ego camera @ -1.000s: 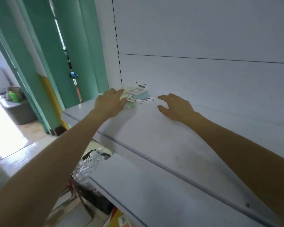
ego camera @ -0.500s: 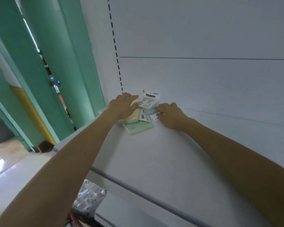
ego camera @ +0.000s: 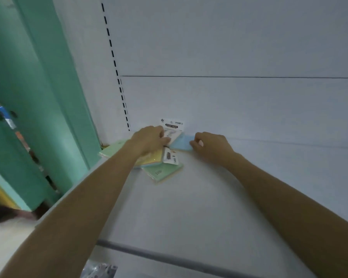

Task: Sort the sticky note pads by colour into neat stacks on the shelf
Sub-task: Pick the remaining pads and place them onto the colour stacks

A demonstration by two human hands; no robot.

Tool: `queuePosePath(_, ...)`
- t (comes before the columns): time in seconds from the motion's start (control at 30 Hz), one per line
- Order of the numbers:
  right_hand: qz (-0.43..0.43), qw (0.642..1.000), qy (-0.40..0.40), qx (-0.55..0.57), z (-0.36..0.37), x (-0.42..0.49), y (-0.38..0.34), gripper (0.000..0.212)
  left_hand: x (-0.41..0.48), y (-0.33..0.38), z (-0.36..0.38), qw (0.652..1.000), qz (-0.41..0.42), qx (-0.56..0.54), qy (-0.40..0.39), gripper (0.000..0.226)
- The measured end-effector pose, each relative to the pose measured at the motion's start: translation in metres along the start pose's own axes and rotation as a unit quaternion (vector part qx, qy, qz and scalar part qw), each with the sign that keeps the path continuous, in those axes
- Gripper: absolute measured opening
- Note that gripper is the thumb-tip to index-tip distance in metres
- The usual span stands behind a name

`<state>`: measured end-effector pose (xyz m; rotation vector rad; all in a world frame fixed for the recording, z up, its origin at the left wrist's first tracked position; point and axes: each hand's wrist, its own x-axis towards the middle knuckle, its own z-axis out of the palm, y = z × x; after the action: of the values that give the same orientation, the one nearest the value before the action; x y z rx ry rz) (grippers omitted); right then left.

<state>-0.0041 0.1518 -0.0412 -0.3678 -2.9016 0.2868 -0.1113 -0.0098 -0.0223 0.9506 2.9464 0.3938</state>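
Note:
A loose heap of sticky note pads lies in the back left corner of the white shelf (ego camera: 199,197). My left hand (ego camera: 149,139) rests on top of the heap, fingers curled onto a pad with a white label (ego camera: 172,126). Under that hand lie a yellow pad (ego camera: 151,158) and a green pad (ego camera: 162,171); another green pad (ego camera: 114,148) sticks out to the left. My right hand (ego camera: 209,143) pinches the right edge of a blue pad (ego camera: 182,143), which lies flat on the shelf beside the heap.
The shelf's white back panel (ego camera: 229,97) rises right behind the pads, with a slotted upright (ego camera: 119,81) at its left. A green door frame (ego camera: 48,97) stands left of the shelf. The shelf's front edge (ego camera: 169,255) runs below my forearms.
The view has drawn closer to the pads. My right hand has slid a little to the right with the blue pad, parting it from the heap. My left hand stays on the heap.

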Motion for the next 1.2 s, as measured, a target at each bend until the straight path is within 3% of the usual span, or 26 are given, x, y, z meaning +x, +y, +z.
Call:
queuePosePath(0.1, 0.043, 0.999, 0.029, -0.011, -0.002, 0.000, 0.010, 0.032, 0.002, 0.007, 0.003, 0.999, 0.018, -0.041, -0.020, 0.036)
queuePosePath(0.27, 0.088, 0.993, 0.021, 0.073, 0.003, 0.000, 0.028, 0.040, 0.009, 0.015, 0.012, 0.999, 0.015, -0.029, -0.023, 0.048)
queuePosePath(0.47, 0.061, 0.996, 0.052, 0.036, 0.001, 0.009, 0.043, 0.023, 0.013, 0.020, 0.011, 0.995, 0.038, -0.083, -0.037, 0.056)
queuePosePath(0.63, 0.099, 0.994, 0.017, 0.048, -0.006, 0.009, 0.045, 0.034, 0.011, 0.020, 0.009, 0.990, 0.055, -0.121, -0.053, 0.064)
queuePosePath(0.87, 0.071, 0.991, 0.004, 0.113, -0.014, 0.001, 0.062, 0.040, 0.010, 0.031, 0.014, 0.988, 0.060, -0.138, -0.017, 0.036)
queuePosePath(0.97, 0.094, 0.988, 0.051, 0.108, -0.018, -0.004, 0.062, 0.029, 0.010, 0.035, 0.015, 0.994, 0.068, -0.075, -0.041, 0.043)
queuePosePath(1.1, 0.199, 0.975, -0.094, 0.035, -0.029, -0.009, 0.058, 0.081, 0.010, 0.038, 0.016, 0.997, 0.066, -0.025, -0.042, 0.054)
queuePosePath(1.2, 0.212, 0.969, -0.123, 0.026, -0.027, -0.004, 0.061, 0.089, 0.009, 0.039, 0.017, 0.997, 0.067, -0.008, -0.042, 0.042)
